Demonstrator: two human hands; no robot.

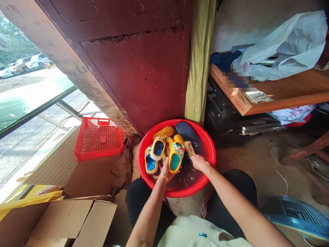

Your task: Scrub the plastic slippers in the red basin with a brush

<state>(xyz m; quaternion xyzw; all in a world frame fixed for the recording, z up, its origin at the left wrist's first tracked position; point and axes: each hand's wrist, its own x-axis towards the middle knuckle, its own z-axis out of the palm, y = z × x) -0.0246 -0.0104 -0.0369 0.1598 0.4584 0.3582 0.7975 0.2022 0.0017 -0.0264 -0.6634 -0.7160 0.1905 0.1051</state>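
Note:
A yellow slipper [175, 160] with a teal insole is gripped at its heel end by my left hand [168, 170], over a red basin [211, 151] of dark water. My right hand [199, 162] is closed round a scrub brush [189, 148] whose tan bristles point up beside the slipper's right edge. Left of the held slipper lie a yellow-and-white slipper [158, 148] with a dark blue insole and another slipper [151, 164] with a blue insole. Behind them are a yellow sole [163, 132] and a dark blue slipper [186, 130], partly in the water.
A red plastic crate [100, 139] stands to the left on cardboard, with an open cardboard box [64, 218] nearer. A maroon door [138, 72] rises behind the basin. At right are a wooden tray [282, 92] with bags and a blue fan [300, 214] on the floor.

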